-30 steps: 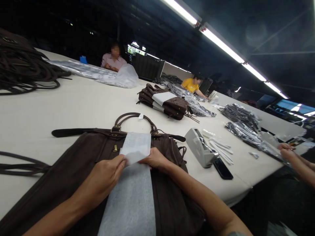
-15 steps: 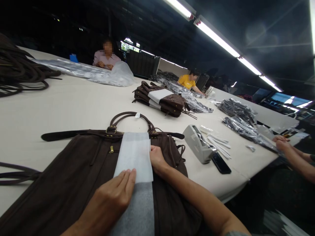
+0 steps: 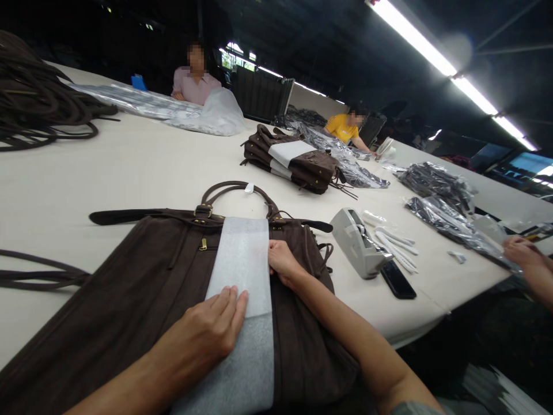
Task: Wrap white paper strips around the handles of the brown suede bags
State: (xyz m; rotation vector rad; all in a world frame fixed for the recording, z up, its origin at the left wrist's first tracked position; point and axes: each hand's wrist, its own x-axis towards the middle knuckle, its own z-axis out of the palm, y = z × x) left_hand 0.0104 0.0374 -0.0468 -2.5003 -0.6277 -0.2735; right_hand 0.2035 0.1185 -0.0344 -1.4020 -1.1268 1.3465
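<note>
A dark brown handbag (image 3: 173,288) lies flat in front of me, its looped handles (image 3: 235,185) pointing away. Down its middle runs a white paper-like strip (image 3: 244,253), with one layer overlapping another. My left hand (image 3: 218,323) rests on this strip near the overlap, fingers stretched out and lying flat. At the strip's right edge is my right hand (image 3: 283,262), its fingers curled and pinching that edge; the fingertips are partly hidden. A brass zip pull (image 3: 203,245) shows left of the strip.
A grey tape dispenser (image 3: 358,245) and a black phone (image 3: 398,279) lie to the right, near white strips (image 3: 395,248). Beyond are stacked brown bags (image 3: 291,158) and plastic-wrapped goods (image 3: 436,178). Brown straps (image 3: 43,95) are heaped left. Several people sit or work around the table.
The view has shifted, so the table appears a little higher and further right. My left hand still lies on the strip, and my right hand keeps to its edge. The strip's overlap looks flatter.
</note>
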